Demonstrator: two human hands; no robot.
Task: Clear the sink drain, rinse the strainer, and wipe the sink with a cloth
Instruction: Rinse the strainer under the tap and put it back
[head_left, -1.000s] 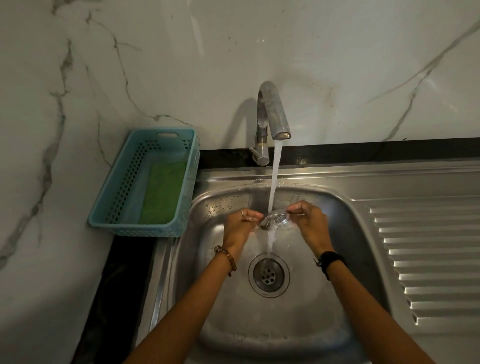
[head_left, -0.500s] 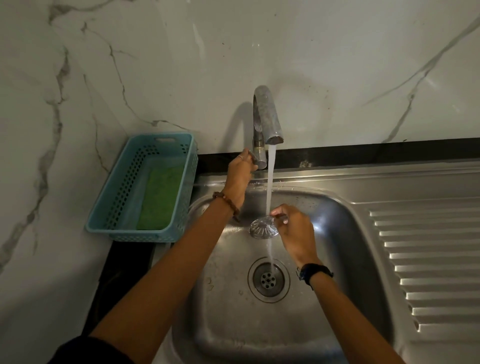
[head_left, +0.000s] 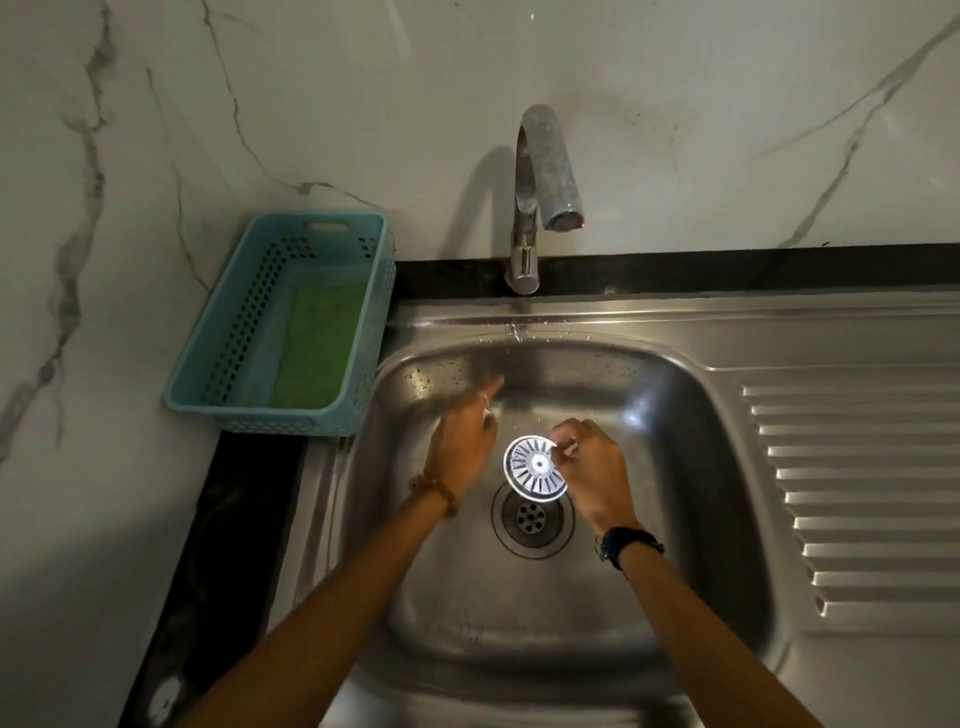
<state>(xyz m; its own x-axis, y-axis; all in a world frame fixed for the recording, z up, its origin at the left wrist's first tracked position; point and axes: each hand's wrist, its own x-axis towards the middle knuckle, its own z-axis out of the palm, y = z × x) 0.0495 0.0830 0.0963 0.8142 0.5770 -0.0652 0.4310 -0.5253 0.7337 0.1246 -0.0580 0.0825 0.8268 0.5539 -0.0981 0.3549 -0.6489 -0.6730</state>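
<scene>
Home kitchen: steel sink with drainboard, tap, marble wall.

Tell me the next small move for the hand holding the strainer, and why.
Probably lower the strainer straight down into the drain. The right hand pinches it by its rim just above the open drain, the tap shows no water running, and the left hand is empty. The green cloth waits in the blue basket for wiping.

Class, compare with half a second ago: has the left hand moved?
Yes. The left hand has left the tap and come down into the sink, now beside the strainer.
</scene>
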